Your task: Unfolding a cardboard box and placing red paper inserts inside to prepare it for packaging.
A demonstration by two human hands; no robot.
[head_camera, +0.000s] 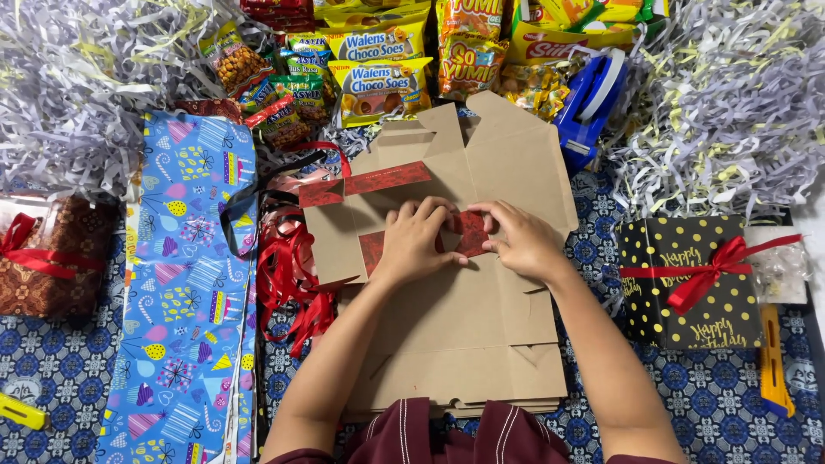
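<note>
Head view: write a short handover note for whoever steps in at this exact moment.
Left hand and right hand both press a red strip flat onto the unfolded brown cardboard box.
A second red strip already lies higher on the cardboard.
Red ribbon pile lies left of the box; blue tape dispenser behind it.
The box is not yet folded.

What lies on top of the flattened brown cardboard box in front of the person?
On the cardboard box lie two dark red paper strips. Both hands, left hand and right hand, press the lower strip, hiding its middle.
</note>
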